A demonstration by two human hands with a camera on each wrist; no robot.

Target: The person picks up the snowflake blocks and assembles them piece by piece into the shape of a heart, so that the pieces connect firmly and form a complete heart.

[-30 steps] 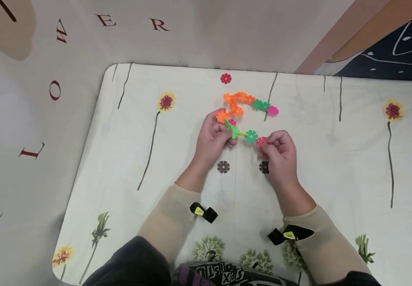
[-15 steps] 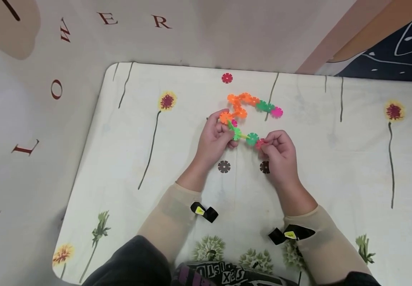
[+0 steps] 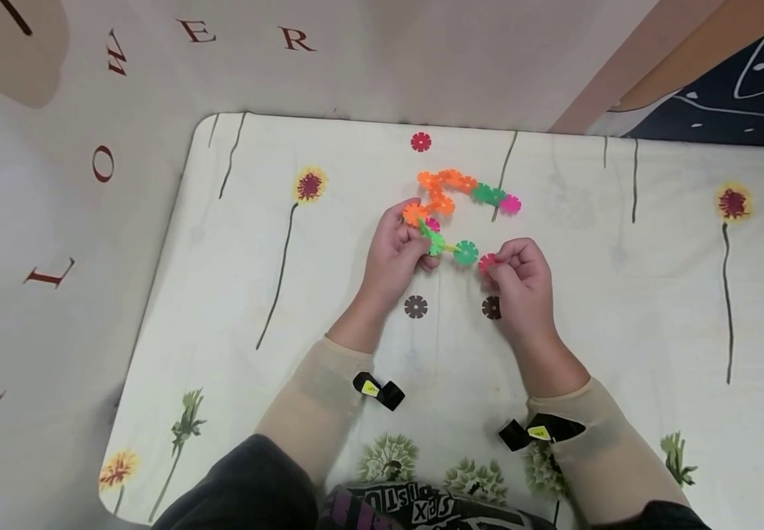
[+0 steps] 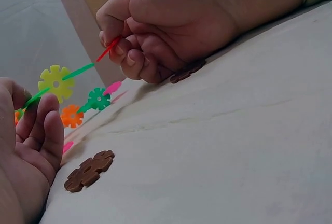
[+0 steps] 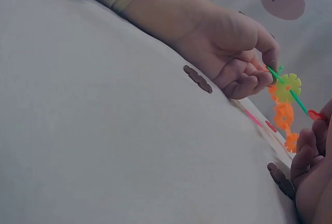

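My left hand (image 3: 391, 258) pinches a light green notched disc (image 3: 433, 244) of a linked chain between thumb and fingers. From there the chain runs through a yellow disc, edge-on in the head view, to a green disc (image 3: 466, 252); its other part curves away through orange discs (image 3: 451, 177) and green ones to a pink disc (image 3: 511, 205). My right hand (image 3: 524, 283) pinches a red disc (image 3: 486, 263). In the left wrist view a small gap separates that red disc (image 4: 108, 50) from the green disc (image 4: 79, 71) at the chain's end.
One brown disc (image 3: 416, 307) lies below the chain, and another (image 3: 491, 308) is partly hidden by my right hand. Beyond the chain, near the far edge, a loose red disc (image 3: 421, 142) lies on the flower-patterned cloth (image 3: 653, 309). A wall with letters stands behind.
The red disc in my right hand overlapped or touched the green end disc earlier; now it stands slightly apart to the right. The chain has shifted a little.
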